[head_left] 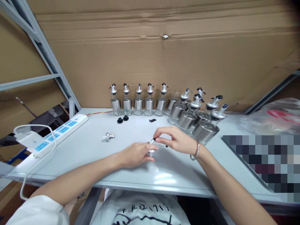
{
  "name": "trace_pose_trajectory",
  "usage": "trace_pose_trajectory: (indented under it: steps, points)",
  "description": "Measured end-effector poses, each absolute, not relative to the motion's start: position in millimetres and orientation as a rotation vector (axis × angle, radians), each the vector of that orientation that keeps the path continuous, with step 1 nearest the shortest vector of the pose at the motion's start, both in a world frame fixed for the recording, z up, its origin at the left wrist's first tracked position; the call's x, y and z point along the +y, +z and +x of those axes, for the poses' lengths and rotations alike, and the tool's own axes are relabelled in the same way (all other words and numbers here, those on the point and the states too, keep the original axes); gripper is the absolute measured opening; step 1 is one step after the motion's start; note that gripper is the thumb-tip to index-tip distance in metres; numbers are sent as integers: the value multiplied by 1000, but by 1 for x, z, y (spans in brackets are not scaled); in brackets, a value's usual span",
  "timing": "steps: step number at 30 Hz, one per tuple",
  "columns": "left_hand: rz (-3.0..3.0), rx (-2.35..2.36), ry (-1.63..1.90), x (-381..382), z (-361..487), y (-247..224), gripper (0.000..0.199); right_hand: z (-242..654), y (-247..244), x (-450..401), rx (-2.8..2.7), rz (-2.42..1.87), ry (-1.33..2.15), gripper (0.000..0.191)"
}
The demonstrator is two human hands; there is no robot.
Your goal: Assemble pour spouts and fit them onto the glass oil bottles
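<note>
My left hand [137,155] is closed around a silver pour spout [151,151], held upright just above the table. At the spout's tip, my right hand [175,139] pinches a small black flip cap [154,140] between thumb and fingers. Whether the cap is fully seated on the spout I cannot tell. To the left lies another silver spout [107,136] on its side, without a black cap. Two black stoppers [120,120] and a flat black piece [152,120] rest farther back. A tiny black part [166,146] shows beneath my right hand.
Several glass-and-steel bottles with spouts [149,104] line the back of the table [89,156]; larger-looking ones [206,129] cluster at the right. A power strip [61,134] with a white cable runs along the left edge. Clear plastic bags [272,117] lie at the far right.
</note>
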State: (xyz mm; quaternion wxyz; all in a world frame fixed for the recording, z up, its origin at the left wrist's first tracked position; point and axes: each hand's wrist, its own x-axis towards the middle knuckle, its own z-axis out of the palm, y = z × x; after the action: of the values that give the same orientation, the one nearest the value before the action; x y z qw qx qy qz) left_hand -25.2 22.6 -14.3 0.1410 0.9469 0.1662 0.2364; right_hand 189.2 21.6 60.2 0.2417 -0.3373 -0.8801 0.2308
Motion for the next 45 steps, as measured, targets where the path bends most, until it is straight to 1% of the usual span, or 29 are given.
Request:
trace_pose_trajectory:
  steps: [6,11,16,26,31,39,45]
  points:
    - [2757,419,765,24,-26,-19,29,189,59,22,-2446,-907,609,15]
    - [2782,450,685,24,-26,-20,29,188,56,22,-2464,-901,661,17]
    - [2773,570,578,23,-24,-17,33,186,51,24,-2479,-956,664,18]
    - [2795,616,551,21,-25,-13,35,182,49,23,-2486,-978,667,17]
    - [2836,548,575,24,-27,-12,35,181,49,23,-2471,-1003,707,17]
    - [2921,548,507,25,-28,-9,28,182,52,21,-2483,-1025,797,26]
    - [2944,543,494,24,-29,-6,28,182,53,21,-2470,-1042,817,28]
